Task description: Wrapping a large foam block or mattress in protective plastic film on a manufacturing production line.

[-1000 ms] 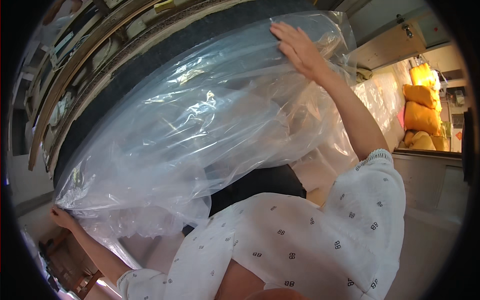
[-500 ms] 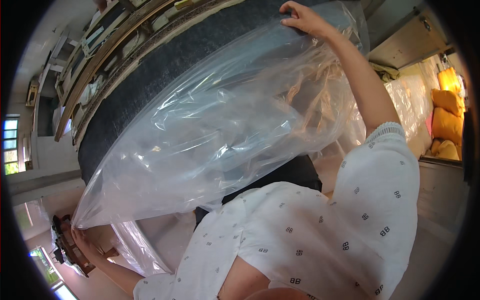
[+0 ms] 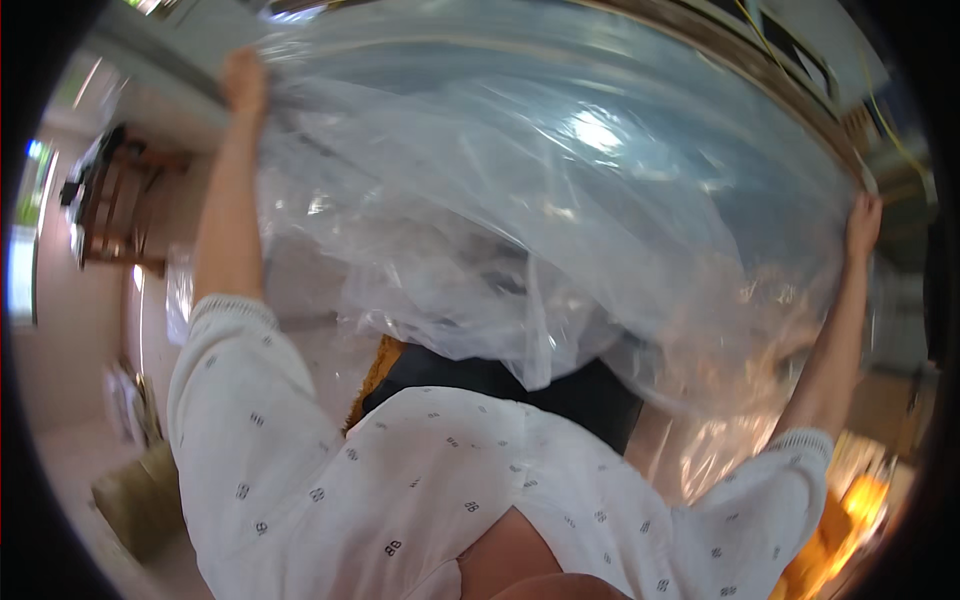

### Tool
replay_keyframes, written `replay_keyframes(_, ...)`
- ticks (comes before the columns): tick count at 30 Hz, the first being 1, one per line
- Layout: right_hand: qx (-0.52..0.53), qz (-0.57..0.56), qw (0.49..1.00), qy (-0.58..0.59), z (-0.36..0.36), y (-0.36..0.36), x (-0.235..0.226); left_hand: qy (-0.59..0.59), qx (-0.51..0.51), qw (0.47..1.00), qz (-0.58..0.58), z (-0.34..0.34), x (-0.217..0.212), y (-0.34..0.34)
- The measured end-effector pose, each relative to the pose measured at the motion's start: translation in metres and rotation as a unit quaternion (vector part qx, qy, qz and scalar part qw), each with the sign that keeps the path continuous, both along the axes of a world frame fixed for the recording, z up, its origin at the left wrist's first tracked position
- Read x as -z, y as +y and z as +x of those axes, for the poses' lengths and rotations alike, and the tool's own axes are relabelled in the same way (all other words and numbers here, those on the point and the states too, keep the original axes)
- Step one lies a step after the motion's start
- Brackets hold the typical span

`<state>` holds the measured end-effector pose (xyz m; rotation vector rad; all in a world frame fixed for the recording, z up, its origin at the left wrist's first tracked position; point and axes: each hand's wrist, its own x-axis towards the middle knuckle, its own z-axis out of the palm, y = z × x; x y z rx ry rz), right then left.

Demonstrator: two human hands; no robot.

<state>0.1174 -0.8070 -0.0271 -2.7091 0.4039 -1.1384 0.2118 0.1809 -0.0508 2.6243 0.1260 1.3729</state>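
Note:
A large, clear plastic sheet [image 3: 560, 190] stretches in front of me between both arms, shiny and wrinkled. Its lower part hangs in loose folds toward my lap. At the far left my left hand [image 3: 245, 82], slightly blurred, is closed on the sheet's edge. Across at the far right, my right hand [image 3: 864, 222] grips the opposite edge, its fingers partly hidden. Bluish and dark surfaces show through the film.
A wooden strip [image 3: 690, 30] runs along the far side, with a yellow cord [image 3: 882, 115] at the right. Left stands a wooden frame like a stool [image 3: 125, 225], with an olive cushion-like block [image 3: 140, 495] below. Orange stuff [image 3: 835, 525] lies at lower right.
My left hand has gone from low left to upper left, and my right from the top to the far right. The sheet swung with them, and the view has turned.

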Motion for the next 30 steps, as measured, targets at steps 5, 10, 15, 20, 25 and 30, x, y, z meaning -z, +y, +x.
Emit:
replay_keyframes(5, -0.053, 0.237, 0.969, -0.054, 0.008, -0.012, 0.080, -0.050, 0.095, 0.919, -0.379, 0.018, 0.045, -0.062)
replay_keyframes(10, -0.127, 0.253, 0.958, -0.040, 0.034, -0.042, 0.089, -0.005, 0.123, 0.885, -0.449, 0.043, 0.044, -0.069)
replay_keyframes(15, -0.073, 0.222, 0.972, 0.005, 0.047, -0.042, 0.088, 0.014, 0.112, 0.894, -0.433, 0.052, 0.037, -0.079)
replay_keyframes(20, -0.068, 0.228, 0.971, 0.001, 0.052, -0.029, 0.081, 0.034, 0.072, 0.921, -0.381, 0.046, 0.027, -0.087)
replay_keyframes(25, 0.067, 0.092, 0.993, -0.024, 0.044, -0.036, 0.074, 0.029, 0.004, 0.916, -0.400, 0.058, 0.033, -0.081)
replay_keyframes(30, 0.093, 0.071, 0.993, 0.007, 0.039, -0.037, 0.069, -0.034, 0.085, 0.817, -0.569, 0.069, 0.049, -0.048)
